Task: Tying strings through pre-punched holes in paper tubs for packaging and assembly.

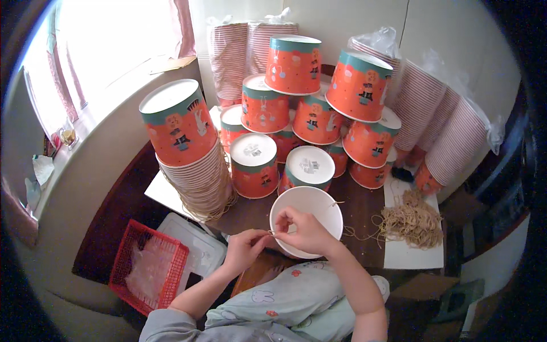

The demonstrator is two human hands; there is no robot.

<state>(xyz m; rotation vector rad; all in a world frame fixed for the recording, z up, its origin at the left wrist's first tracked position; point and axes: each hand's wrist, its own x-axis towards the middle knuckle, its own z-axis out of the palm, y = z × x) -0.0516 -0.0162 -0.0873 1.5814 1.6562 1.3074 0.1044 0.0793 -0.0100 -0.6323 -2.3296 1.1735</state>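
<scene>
A white-lined paper bucket [319, 206] stands mouth up at the table's front edge, close to my lap. My left hand [246, 249] pinches a thin tan cord [272, 232] at the bucket's left rim, just outside it. Over the mouth, my right hand [303, 231] has its thumb and finger closed on the same cord. A short piece of cord pokes out at the bucket's right rim. Right of the bucket, a loose heap of tan cords [415, 221] lies on a white board [399, 256].
Upside-down orange buckets [261, 176] are piled behind. At left stands a tall nested bucket stack [179, 128] with cords hanging down. Bagged stacks of nested buckets [419, 94] line the wall. A red plastic basket [171, 273] holding clear plastic sits low at left.
</scene>
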